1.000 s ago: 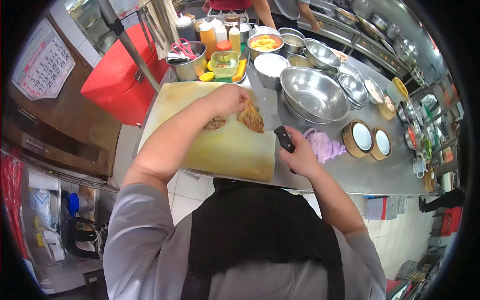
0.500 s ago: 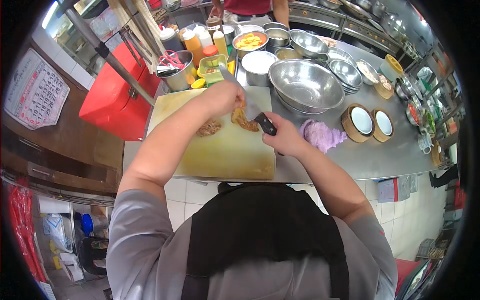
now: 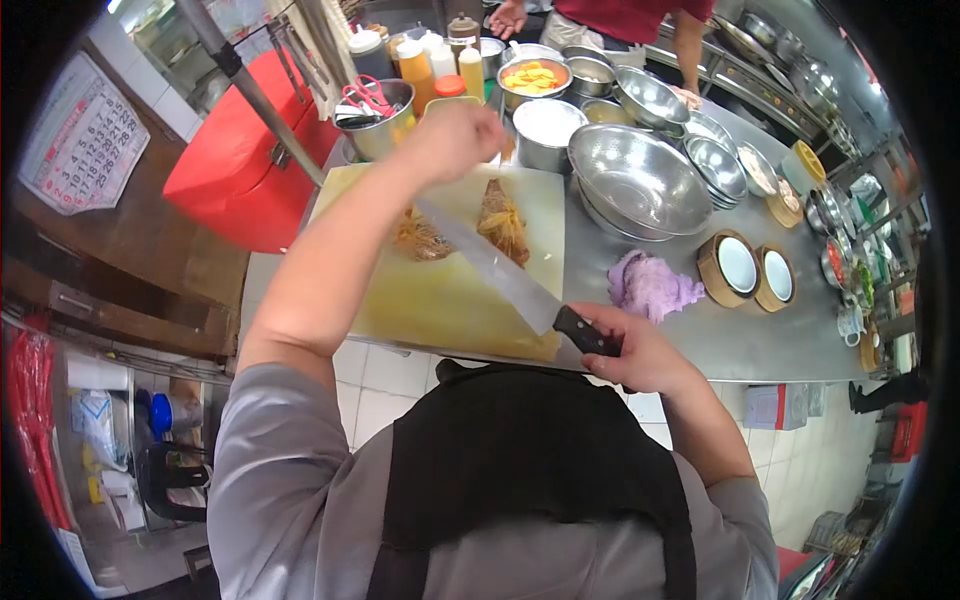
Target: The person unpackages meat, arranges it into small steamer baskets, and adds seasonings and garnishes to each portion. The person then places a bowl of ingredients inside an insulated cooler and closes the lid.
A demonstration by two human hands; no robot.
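My right hand (image 3: 642, 350) grips the black handle of a kitchen knife (image 3: 492, 268) near the front right of the cutting board (image 3: 440, 315). Its wide blade points up and left across the board. Above the board's back edge is my left hand (image 3: 460, 140), fingers curled closed, with a small brownish bit at the fingertips that I cannot make out. A browned piece of cooked meat (image 3: 503, 228) lies on the board, right of the blade. Left of the blade rests a second browned piece (image 3: 424, 240), partly hidden by my left forearm.
A steel colander (image 3: 640, 180), a white-filled pot (image 3: 548, 135) and a purple cloth (image 3: 652, 284) are right of the board. Behind it stand sauce bottles (image 3: 414, 65) and a steel container (image 3: 378, 118) with red-handled scissors. Across the table is a person in a red shirt (image 3: 625, 15).
The knife has come away from the right meat piece, toward me and right. My left hand has let go of that piece and lifted toward the back. The person opposite has shifted right.
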